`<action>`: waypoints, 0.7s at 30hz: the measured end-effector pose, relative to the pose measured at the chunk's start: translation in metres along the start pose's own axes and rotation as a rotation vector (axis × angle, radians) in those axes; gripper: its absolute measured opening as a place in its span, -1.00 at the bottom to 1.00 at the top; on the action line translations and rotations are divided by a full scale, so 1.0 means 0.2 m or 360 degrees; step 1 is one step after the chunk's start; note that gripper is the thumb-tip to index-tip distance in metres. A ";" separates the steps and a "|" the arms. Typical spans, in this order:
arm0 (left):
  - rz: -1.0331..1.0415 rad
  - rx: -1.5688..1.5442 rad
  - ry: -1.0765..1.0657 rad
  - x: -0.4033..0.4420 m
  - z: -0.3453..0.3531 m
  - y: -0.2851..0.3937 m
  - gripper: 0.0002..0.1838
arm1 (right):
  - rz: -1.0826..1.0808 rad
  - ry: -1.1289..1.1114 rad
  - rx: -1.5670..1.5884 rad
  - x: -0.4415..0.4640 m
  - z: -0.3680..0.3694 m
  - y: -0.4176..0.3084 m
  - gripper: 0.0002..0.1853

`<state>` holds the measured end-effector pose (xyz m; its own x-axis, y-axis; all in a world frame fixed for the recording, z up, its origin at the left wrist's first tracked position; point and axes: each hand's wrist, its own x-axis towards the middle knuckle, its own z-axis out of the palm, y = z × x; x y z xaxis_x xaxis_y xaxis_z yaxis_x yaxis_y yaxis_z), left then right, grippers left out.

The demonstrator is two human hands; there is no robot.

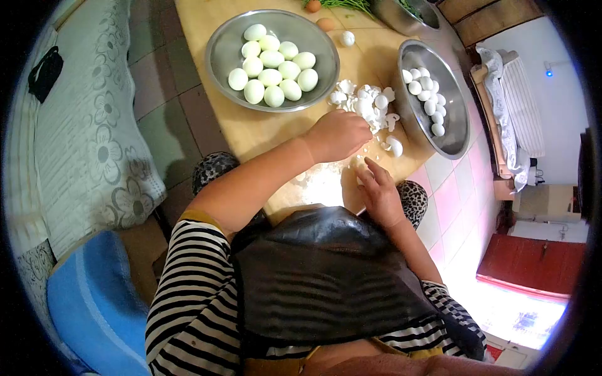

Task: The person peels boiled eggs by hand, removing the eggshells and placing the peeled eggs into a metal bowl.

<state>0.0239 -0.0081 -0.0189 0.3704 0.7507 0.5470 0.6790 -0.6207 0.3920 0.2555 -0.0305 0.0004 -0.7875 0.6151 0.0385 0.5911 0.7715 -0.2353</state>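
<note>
My left hand [340,135] is closed, its fingertips turned down at the near edge of a pile of broken white eggshells [362,103]. Whatever its fingers hold, if anything, is hidden. Lower and to the right, my right hand [380,195] curls around a pale egg [357,164], mostly covered by the fingers. Beyond my left hand stands a wide steel bowl [219,78] of peeled eggs [270,77]. A second steel bowl [453,135], right of the shells, contains several white eggs [429,96]. A larger piece of shell [394,146] lies near my right hand.
The wooden table [251,147] carries small shell bits. Toward its far end are a lone white egg [347,39], a brown egg [325,24], green stalks [348,4] and another metal bowl [401,17]. A patterned sofa cover [94,125] is at the left, with tiled floor between.
</note>
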 end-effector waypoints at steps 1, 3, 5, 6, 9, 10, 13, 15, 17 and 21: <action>0.0033 -0.0009 0.0060 0.00 0.01 -0.01 -0.85 | 0.0010 0.0000 0.0000 0.00 -0.02 -0.01 -0.46; 0.0065 -0.0029 0.0115 0.00 0.02 -0.02 -0.85 | 0.0130 -0.0137 0.0078 -0.01 -0.05 -0.01 -0.48; 0.0101 -0.0047 0.0109 0.00 0.02 -0.01 -0.86 | 0.0123 -0.0217 0.0094 -0.03 -0.06 0.02 -0.49; 0.0098 -0.0061 0.0106 0.00 0.02 0.00 -0.86 | 0.0245 -0.0054 0.0237 -0.04 -0.07 0.02 -0.50; 0.0055 -0.0037 0.0034 -0.01 0.01 0.01 -0.86 | 0.0210 0.0618 0.0243 -0.02 -0.10 -0.03 -0.53; 0.0028 -0.0059 0.0045 -0.01 0.01 0.01 -0.86 | 0.0152 0.0652 0.0158 -0.01 -0.08 -0.01 -0.54; -0.0034 -0.0091 0.0055 0.00 0.02 0.02 -0.85 | 0.0040 0.0221 -0.0015 -0.01 0.03 0.04 -0.56; -0.0088 -0.0086 0.0059 0.00 0.02 0.00 -0.84 | 0.0004 0.0204 0.0033 0.02 0.01 0.06 -0.56; -0.0387 -0.0399 0.0095 0.00 0.03 0.02 -0.74 | 0.0168 0.0380 0.0332 0.05 -0.03 0.07 -0.56; -0.0606 -0.1000 -0.0022 0.02 0.04 0.01 -0.50 | 0.0358 0.0574 0.0868 0.26 -0.15 0.12 -0.50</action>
<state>0.0315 -0.0056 -0.0215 0.1923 0.9404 0.2803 0.2723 -0.3256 0.9054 0.2332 0.0256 0.0252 -0.4929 0.8392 0.2299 0.4865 0.4849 -0.7268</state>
